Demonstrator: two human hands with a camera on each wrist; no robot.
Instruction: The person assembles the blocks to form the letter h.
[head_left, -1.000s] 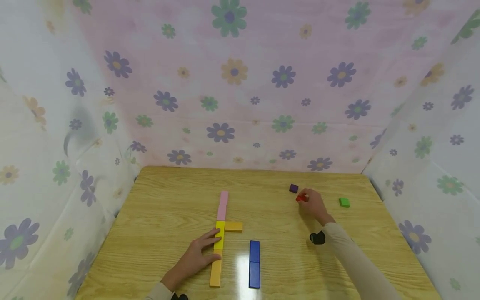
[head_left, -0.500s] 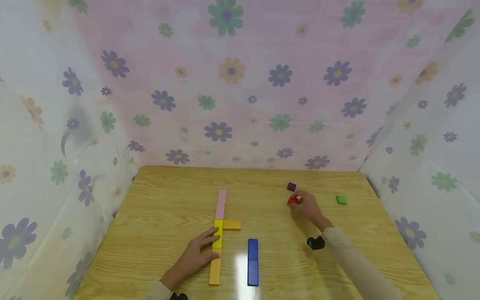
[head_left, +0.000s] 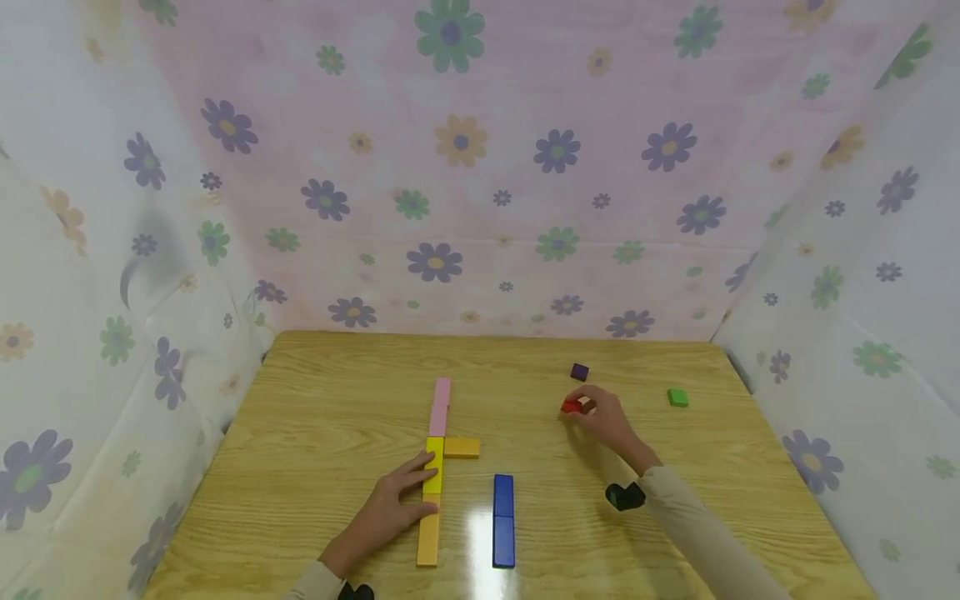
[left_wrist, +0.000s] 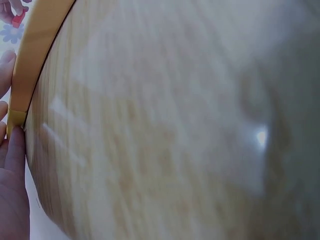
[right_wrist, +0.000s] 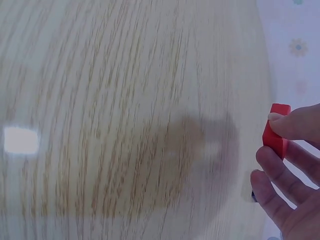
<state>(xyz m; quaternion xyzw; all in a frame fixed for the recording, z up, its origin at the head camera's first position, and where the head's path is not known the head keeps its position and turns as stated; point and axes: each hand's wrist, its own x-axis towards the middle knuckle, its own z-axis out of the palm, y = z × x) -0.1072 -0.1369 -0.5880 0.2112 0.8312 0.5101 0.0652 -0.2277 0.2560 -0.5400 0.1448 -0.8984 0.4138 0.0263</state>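
Observation:
My right hand (head_left: 606, 422) pinches a small red block (right_wrist: 276, 131) between thumb and fingers, over the right half of the table. My left hand (head_left: 384, 506) rests its straight fingertips along the left side of a column of blocks. In that column, pink blocks (head_left: 440, 407) lie at the far end, a yellow block (head_left: 434, 465) in the middle, and an orange block (head_left: 428, 540) at the near end. Another orange block (head_left: 462, 448) juts right from the yellow one. Two blue blocks (head_left: 503, 521) lie end to end, apart from the column, to its right.
A dark purple block (head_left: 580, 372) lies just beyond my right hand. Farther right is a green block (head_left: 678, 397). Flowered cloth (head_left: 480, 192) rises behind the wooden table (head_left: 337, 375) and along both sides.
My right hand has moved left and slightly nearer with the red block, away from the purple one. The left hand stays at the column. The head view has shifted slightly.

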